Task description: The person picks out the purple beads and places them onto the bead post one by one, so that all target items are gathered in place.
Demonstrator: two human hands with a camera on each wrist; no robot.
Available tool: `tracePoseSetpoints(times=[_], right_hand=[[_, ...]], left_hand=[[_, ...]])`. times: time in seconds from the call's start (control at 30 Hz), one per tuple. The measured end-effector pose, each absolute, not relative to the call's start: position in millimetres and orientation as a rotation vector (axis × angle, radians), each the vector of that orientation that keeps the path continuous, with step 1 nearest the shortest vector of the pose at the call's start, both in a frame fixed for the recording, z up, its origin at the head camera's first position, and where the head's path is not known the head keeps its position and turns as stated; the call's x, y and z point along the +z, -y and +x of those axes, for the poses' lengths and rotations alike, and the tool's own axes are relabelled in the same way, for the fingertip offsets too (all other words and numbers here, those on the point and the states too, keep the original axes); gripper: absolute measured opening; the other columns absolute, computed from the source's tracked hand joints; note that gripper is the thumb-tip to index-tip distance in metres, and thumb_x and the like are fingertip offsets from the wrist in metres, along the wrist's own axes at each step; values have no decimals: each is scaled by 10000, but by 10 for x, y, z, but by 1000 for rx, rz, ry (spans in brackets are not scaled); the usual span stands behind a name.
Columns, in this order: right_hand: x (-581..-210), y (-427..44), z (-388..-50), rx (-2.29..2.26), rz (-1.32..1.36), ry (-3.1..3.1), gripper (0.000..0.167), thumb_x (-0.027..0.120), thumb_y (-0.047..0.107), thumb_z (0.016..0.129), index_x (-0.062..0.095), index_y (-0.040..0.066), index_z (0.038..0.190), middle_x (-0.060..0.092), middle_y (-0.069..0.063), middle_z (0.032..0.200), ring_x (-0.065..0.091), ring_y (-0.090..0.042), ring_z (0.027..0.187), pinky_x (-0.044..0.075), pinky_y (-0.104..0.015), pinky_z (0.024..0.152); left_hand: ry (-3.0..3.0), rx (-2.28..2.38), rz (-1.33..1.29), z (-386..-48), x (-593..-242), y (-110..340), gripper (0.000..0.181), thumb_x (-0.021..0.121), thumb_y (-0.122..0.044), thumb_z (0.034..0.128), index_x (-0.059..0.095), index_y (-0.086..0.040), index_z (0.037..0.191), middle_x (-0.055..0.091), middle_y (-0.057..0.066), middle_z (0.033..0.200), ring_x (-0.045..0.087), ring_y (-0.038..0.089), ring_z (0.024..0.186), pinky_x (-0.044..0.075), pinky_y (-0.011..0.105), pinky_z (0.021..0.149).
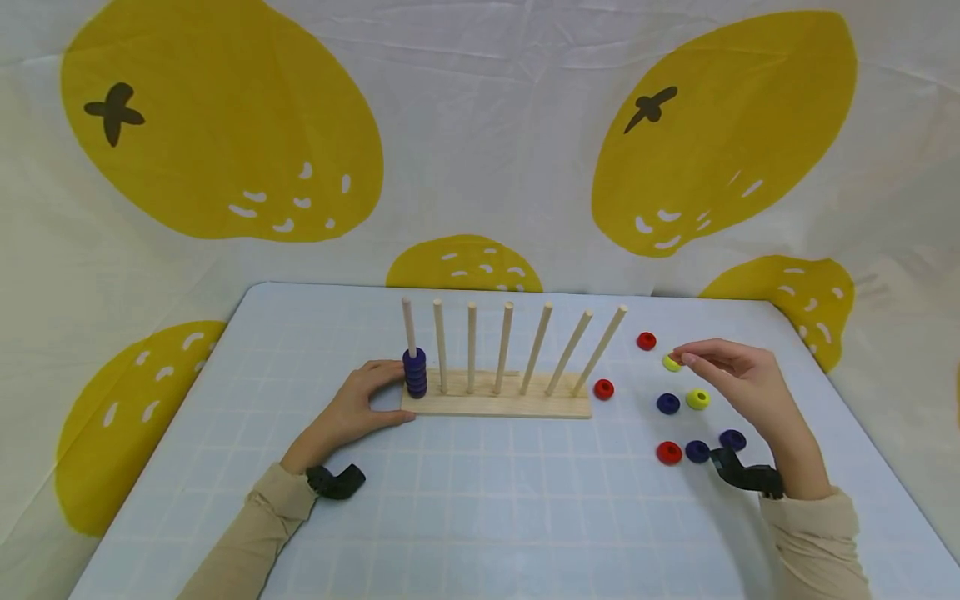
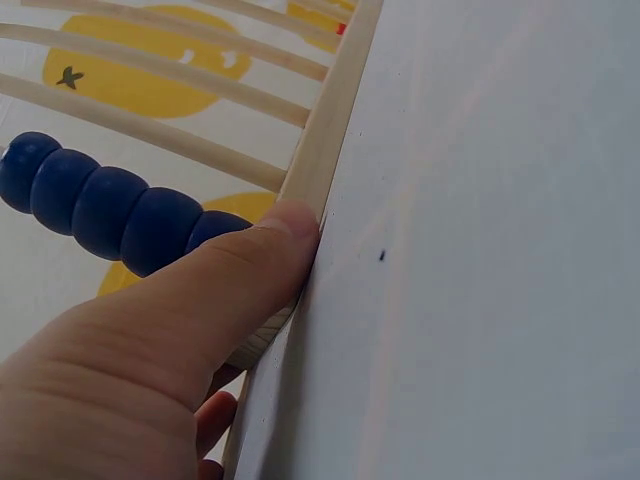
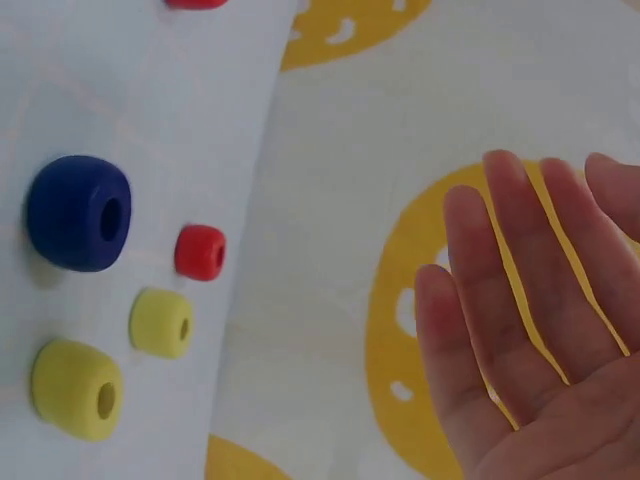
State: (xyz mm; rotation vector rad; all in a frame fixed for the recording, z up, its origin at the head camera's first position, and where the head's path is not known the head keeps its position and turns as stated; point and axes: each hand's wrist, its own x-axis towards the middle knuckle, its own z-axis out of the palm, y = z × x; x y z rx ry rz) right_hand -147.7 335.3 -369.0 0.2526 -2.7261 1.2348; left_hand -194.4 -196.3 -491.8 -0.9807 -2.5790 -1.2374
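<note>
A wooden peg rack (image 1: 495,405) with a row of upright pegs stands on the table. Its leftmost peg carries a stack of several blue beads (image 1: 415,373). My left hand (image 1: 356,408) grips the left end of the rack's base; the left wrist view shows the thumb (image 2: 235,265) on the front edge and the other fingers partly hidden behind. Over the loose beads on the right hovers my right hand (image 1: 738,379), its fingertips near a yellow bead (image 1: 667,366) in the head view. Seen from the right wrist, its fingers (image 3: 525,300) are extended and hold nothing.
Right of the rack lie another yellow bead (image 1: 693,404), red beads (image 1: 673,457) and blue beads (image 1: 663,408), spread over the pale gridded table (image 1: 480,508). A white cloth (image 1: 480,142) with big yellow fruit prints hangs behind the table's back edge.
</note>
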Motion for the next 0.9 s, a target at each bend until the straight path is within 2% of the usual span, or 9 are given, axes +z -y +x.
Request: tracePoseSetpoints(times=[0.33,0.47,0.6,0.7,0.9], right_hand=[[-3923,-3501,-1561,1142,354,2938,245,663,197,971,697,79,1183,704,-116,1132,607,-4,957,503,-141,793],[-4005,-3566,-1595,1094,369,3057,296,679,172,957,666,53,1228,699,-132,1145,632,-137,1003,509,-170,819],[-4051,-3588,-1620,1066,371,3126,330,730,134,910,667,35,1219,703,-117,1140,638,-273,1027,531,-289,879],[-4073,-3586,-1635,1057,401,3147,329,762,78,866,686,35,1184,706,-109,1130,637,-269,1016,535,-338,898],[-4130,-3581,-1655,1030,441,3173,315,749,-7,829,709,45,1137,705,-104,1105,640,-249,977,553,-292,855]], left_hand=[[2553,-1235,-993,-1945,-4917,1974,660,909,-196,711,642,-60,1299,620,89,1321,509,303,1247,394,537,1040],[2550,-1227,-1000,-1956,-4936,1972,657,906,-205,717,641,-65,1302,619,86,1321,513,299,1241,397,536,1032],[2549,-1220,-1002,-1964,-4953,1972,656,906,-208,718,641,-67,1302,618,84,1323,513,297,1241,396,536,1031],[2551,-1218,-1001,-1962,-4947,1969,655,906,-207,717,642,-65,1299,619,83,1321,514,297,1240,395,534,1033],[2556,-1232,-999,-1962,-4949,1968,658,904,-208,722,638,-77,1309,615,74,1329,507,293,1249,392,533,1039]])
